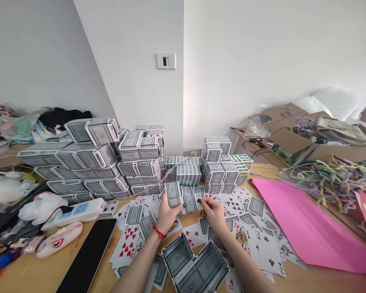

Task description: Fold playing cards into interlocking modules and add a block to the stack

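Note:
My left hand (167, 215), with a red cord at the wrist, grips a piece made of joined, folded playing cards (172, 191), grey patterned backs showing. At the piece's right end, the thumb and fingers of my right hand (212, 211) are pinched together on a card edge. Between my forearms sits an open, heart-like box (198, 266) built from cards. Loose playing cards (270, 250) lie spread under and around both hands, some face up, others face down.
Stacked card-built blocks (85, 154) stand at the back left, with more card blocks (218, 165) at the back right. A black phone (87, 256) and a white power strip (79, 211) lie left. Pink paper (311, 228), pipe cleaners (332, 175) and a cardboard box (305, 148) are right.

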Available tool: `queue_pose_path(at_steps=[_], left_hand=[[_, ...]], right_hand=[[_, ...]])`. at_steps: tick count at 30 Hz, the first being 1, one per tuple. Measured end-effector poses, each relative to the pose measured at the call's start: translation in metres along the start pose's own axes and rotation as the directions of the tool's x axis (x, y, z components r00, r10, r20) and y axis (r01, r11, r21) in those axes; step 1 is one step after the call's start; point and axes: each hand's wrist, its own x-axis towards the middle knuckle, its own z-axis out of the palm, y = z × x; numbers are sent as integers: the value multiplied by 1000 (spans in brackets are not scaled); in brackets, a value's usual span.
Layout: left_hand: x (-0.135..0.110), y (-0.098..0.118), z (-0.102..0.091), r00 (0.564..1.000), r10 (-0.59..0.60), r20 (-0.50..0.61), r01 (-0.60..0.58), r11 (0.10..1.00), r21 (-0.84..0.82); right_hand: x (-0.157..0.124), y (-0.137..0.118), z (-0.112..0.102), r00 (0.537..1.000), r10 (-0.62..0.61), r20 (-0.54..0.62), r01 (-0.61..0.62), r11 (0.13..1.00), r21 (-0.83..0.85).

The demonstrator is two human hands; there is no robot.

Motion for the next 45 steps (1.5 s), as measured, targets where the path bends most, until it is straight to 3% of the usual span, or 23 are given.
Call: queue_pose_path(at_steps=[8,11,16,19,22,27,31,36,39,45], left_hand=[[-2,0,0,992,-93,81,101,990,-101],[-2,1,1,991,-98,92,109,987,-118],[-2,3,2,991,-89,98,105,978,-178],[-3,4,2,989,-136,59,143,976,-161],[-2,4,2,995,-75,59,83,985,-149],[-1,-1,2,996,44,74,-37,994,-100],[-2,-2,3,995,73,75,-67,994,-86],[-5,1,6,998,37,49,-33,997,-70],[-6,3,7,998,-14,61,20,996,-88],[-6,8,7,992,-87,93,106,967,-234]], right_hand=[[0,2,1,996,75,47,-78,995,68],[0,-2,1,992,110,64,-120,974,193],[-3,-9,2,956,219,195,-291,794,533],[-6,-10,3,910,265,320,-410,694,592],[-7,-10,3,868,278,410,-488,629,605],[-6,-9,2,839,258,479,-511,676,532],[-5,-11,2,862,280,423,-479,724,497],[-8,-13,12,953,232,196,-297,849,437],[-11,-12,17,980,176,91,-197,925,324],[-7,-9,16,989,108,99,-127,969,210]])
